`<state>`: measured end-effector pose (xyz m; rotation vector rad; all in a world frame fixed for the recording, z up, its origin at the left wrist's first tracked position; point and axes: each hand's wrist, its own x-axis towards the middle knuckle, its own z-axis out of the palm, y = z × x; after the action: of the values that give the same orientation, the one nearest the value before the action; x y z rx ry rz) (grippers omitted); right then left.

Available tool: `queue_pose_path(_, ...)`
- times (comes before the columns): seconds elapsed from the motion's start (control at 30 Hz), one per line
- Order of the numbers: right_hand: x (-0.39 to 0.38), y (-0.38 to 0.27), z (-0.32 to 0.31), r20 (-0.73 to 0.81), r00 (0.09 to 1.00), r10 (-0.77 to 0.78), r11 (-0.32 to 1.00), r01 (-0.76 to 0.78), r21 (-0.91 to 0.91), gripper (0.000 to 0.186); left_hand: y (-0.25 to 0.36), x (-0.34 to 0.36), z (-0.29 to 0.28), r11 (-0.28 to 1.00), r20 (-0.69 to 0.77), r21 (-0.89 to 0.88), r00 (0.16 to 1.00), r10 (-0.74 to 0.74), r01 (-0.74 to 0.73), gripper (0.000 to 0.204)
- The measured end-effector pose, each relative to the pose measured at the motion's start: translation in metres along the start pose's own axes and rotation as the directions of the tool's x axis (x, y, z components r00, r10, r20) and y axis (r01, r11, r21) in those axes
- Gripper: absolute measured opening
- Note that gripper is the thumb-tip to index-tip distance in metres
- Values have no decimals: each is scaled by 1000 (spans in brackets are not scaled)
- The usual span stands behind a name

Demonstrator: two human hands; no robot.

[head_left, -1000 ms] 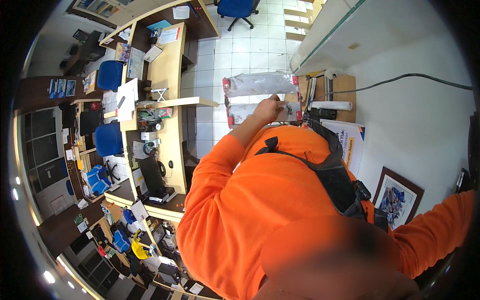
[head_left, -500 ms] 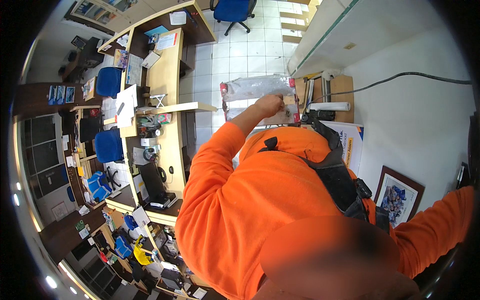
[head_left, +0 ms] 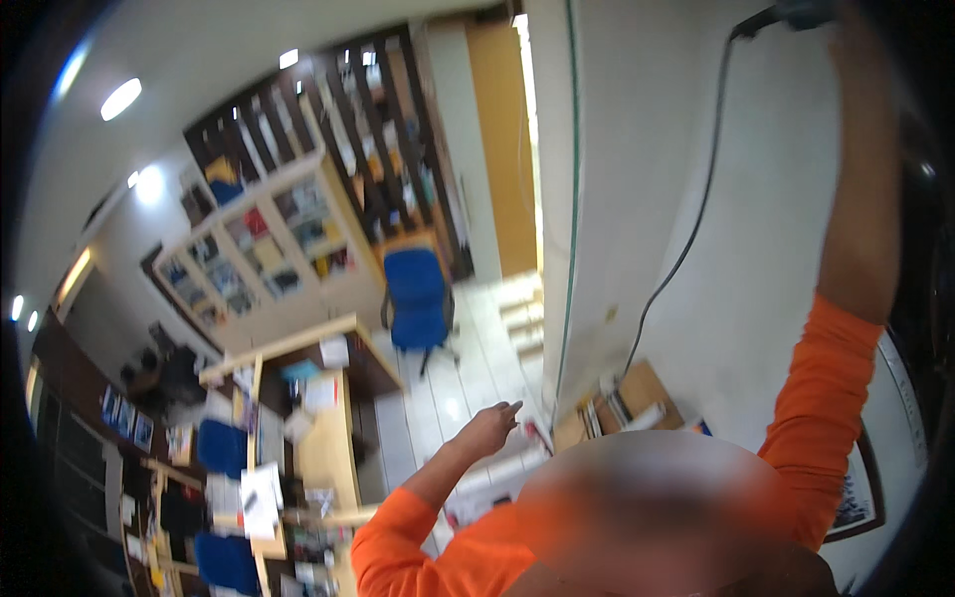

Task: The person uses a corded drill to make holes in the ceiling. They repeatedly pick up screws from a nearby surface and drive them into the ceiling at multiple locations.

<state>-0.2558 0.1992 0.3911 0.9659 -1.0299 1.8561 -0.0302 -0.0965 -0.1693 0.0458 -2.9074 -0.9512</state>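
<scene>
Black cable (head_left: 696, 209) down the white wall (head_left: 637, 149), top grasped by raised right hand (head_left: 846, 30); left hand (head_left: 487, 428) released, empty.

Below my left fingers (head_left: 509, 408), brown cardboard boxes (head_left: 637, 393) stand on the floor against the white wall. White papers (head_left: 261, 490) lie on the wooden tabletop (head_left: 323, 453) to my left, too blurred to show any labels or screens
</scene>
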Motion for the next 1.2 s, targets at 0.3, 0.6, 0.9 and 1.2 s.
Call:
queue_pose_path(0.3, 24, -22, -9, -92, 996, -9, 1000, 11, 19, 19, 279, 110, -318, 788, -420, 496, 694, 585, -364, 15)
queue_pose_path(0.6, 21, -11, -1, -129, 992, 0, 998, 8, 62, 24, 481, 234, -514, 403, -382, 900, 145, 913, -167, 27)
queue_pose_path(0.9, 7, -33, -2, -79, 996, -48, 992, 56, 111, 26, 578, 257, -680, -379, 248, 852, 359, 900, 360, 38)
queue_pose_path(1.2, 9, -22, -9, -19, 1000, 20, 999, -20, -29, 30, 579, 284, -603, 305, -313, 910, 17, 950, -281, 37)
